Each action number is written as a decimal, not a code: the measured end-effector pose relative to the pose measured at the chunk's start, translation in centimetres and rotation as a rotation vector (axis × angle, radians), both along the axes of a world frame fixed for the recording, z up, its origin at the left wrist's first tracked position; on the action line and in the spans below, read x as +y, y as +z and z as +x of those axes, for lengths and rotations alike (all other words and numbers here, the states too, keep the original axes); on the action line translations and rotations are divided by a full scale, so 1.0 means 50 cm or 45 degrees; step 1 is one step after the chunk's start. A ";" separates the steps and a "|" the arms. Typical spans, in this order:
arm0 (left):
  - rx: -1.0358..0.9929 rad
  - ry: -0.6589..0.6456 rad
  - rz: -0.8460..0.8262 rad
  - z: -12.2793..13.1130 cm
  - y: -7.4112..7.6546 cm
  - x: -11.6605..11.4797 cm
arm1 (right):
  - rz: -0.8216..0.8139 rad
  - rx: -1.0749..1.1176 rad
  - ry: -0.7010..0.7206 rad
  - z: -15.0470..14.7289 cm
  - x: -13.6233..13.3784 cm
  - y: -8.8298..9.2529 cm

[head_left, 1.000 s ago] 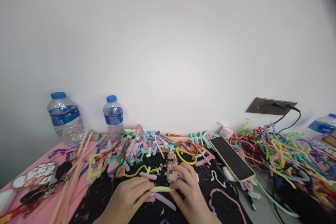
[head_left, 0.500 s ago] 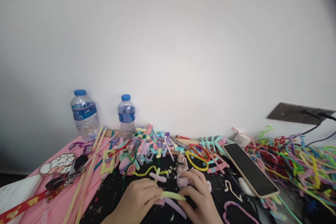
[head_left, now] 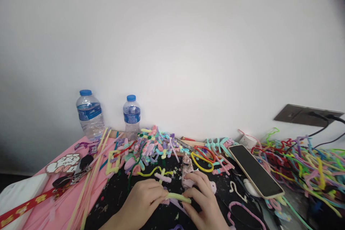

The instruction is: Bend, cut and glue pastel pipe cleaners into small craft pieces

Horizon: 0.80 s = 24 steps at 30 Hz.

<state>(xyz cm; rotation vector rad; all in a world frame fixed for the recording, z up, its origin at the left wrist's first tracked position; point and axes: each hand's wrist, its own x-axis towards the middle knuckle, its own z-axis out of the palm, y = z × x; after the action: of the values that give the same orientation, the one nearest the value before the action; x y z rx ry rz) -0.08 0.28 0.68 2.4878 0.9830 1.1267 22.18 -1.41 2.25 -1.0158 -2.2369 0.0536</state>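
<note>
Between my two hands stretches a short, slightly curved light yellow-green pipe cleaner (head_left: 178,197). My left hand (head_left: 147,199) pinches its left end, and my right hand (head_left: 201,196) pinches the right end between thumb and fingers. A lilac pipe cleaner (head_left: 180,206) lies below it, partly covered by my fingers. Just beyond my left hand is a small cross of lilac and pale yellow pipe cleaner (head_left: 163,177). Behind my right hand lies a pinkish patterned object (head_left: 186,167), partly hidden, whose kind I cannot make out.
Scissors with red and yellow handles (head_left: 202,161) lie beyond my right hand. A phone (head_left: 256,170) and a heap of colourful pipe cleaners (head_left: 304,169) are to the right. Two water bottles (head_left: 90,115) stand by the wall. Finished pipe cleaner pieces (head_left: 155,147) pile up at the back.
The view has shifted slightly, so the bottles and left-hand items appear farther right. Both hands keep their pinch on the yellow-green pipe cleaner, which has barely moved.
</note>
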 end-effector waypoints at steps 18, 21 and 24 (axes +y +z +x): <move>-0.005 0.028 -0.215 -0.001 0.004 -0.006 | -0.049 0.091 -0.070 -0.008 -0.007 -0.006; -0.009 0.024 -0.214 0.000 0.006 -0.008 | -0.048 0.109 -0.083 -0.011 -0.007 -0.002; -0.010 0.012 -0.185 -0.001 0.004 -0.008 | -0.055 0.117 -0.076 -0.013 -0.007 0.001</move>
<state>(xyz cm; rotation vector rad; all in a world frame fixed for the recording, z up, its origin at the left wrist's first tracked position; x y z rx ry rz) -0.12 -0.11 0.87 2.3648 1.0369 1.0277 21.52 -1.76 2.31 -1.0812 -2.1290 0.1206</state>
